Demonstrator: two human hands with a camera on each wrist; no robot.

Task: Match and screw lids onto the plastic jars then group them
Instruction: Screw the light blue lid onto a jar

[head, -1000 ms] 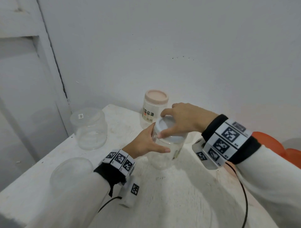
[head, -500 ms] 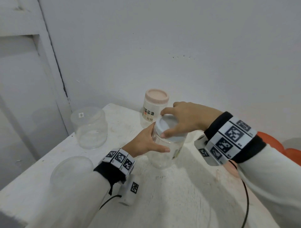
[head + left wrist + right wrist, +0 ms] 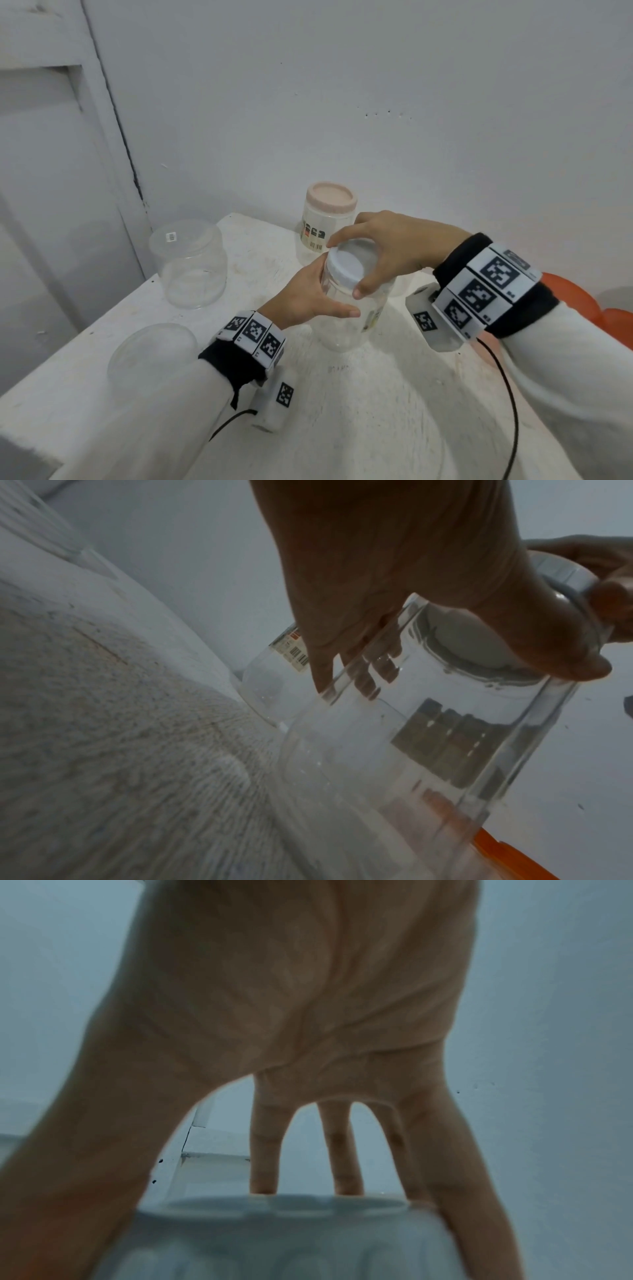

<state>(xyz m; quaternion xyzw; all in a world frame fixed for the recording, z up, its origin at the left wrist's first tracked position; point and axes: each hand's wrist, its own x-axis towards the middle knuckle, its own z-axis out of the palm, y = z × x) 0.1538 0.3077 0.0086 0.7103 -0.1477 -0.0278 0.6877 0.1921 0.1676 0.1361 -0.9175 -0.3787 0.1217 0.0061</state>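
White desk (image 3: pixel 359 411): my left hand (image 3: pixel 305 298) steadies the jar (image 3: pixel 356 322); my right hand (image 3: pixel 394 246), regripped further round, clasps the white lid (image 3: pixel 346 265), mid-screwing.

The head view looks forward and down from above the white table (image 3: pixel 359 404), taking in both forearms, the wall behind and a door frame at the left of the frame. The left wrist view sits low beside the tabletop, tilted, and looks along the left hand (image 3: pixel 394 569) at very close range to the clear jar (image 3: pixel 428 750) filling the lower right. The right wrist view looks along the right hand (image 3: pixel 291 1001), nearer still, down to the white lid (image 3: pixel 281 1221) at the bottom edge. All three views share this jar and lid.
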